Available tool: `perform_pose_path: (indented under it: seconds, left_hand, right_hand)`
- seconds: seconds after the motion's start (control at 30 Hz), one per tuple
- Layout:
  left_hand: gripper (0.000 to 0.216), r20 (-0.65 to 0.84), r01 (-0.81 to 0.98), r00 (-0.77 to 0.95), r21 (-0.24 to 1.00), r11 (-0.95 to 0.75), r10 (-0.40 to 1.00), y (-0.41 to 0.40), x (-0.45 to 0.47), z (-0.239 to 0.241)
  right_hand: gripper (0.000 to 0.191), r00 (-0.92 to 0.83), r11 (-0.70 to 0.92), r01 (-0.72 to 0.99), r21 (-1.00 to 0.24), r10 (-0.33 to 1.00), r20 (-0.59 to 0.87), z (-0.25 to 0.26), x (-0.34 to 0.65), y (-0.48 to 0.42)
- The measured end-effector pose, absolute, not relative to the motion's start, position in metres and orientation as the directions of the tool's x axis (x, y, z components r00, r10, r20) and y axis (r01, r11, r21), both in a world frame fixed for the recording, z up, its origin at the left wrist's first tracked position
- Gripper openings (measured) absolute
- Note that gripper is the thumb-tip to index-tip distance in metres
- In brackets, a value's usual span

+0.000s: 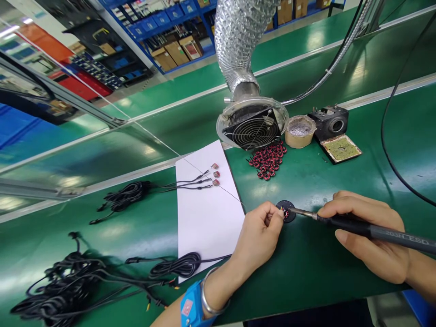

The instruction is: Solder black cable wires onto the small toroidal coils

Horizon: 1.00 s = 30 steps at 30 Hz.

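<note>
My left hand point(260, 238) is closed in a pinch on the end of a black cable, whose thin coloured wire tips poke out at the fingertips. Those tips meet a small red-and-black round part point(286, 212) resting on a black disc point(289, 218). In my right hand point(371, 236) is a soldering iron point(350, 225), held like a pen, its metal tip touching or very close to the round part. The cable runs back under my left wrist to a coil point(184, 265). Fingers partly hide the contact point.
A fume extractor fan point(255, 131) hangs over a pile of red-and-black parts point(267, 161). Behind are a round tub point(300, 131) and an iron stand point(329, 122) with a sponge point(340, 148). White paper point(207, 218) holds three wired pieces; tangled cables point(64, 286) lie left.
</note>
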<state>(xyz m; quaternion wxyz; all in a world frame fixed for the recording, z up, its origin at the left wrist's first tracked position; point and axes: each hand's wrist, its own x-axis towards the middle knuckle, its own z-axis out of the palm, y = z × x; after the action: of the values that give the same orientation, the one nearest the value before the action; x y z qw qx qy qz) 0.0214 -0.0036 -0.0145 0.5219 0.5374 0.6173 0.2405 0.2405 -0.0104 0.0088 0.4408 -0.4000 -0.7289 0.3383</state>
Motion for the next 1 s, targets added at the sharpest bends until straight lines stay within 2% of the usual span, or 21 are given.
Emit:
perform_pose_path:
  seconds: [0.63,0.87,1.0]
  left_hand:
    - [0.028,-0.393,0.379,0.152,0.871,0.313,0.907,-0.005,0.020,-0.016]
    - [0.028,-0.318,0.528,0.252,0.837,0.146,0.914,-0.013,0.015,-0.007]
    - [0.025,-0.306,0.561,0.276,0.821,0.105,0.911,-0.013,0.013,-0.006]
  right_hand:
    - [0.026,-0.274,0.460,0.275,-0.845,0.879,0.389,0.005,0.243,-0.009]
    - [0.026,-0.205,0.496,0.300,-0.815,0.868,0.452,-0.002,0.247,-0.001]
    - [0.024,-0.188,0.513,0.315,-0.798,0.858,0.477,-0.005,0.247,0.001]
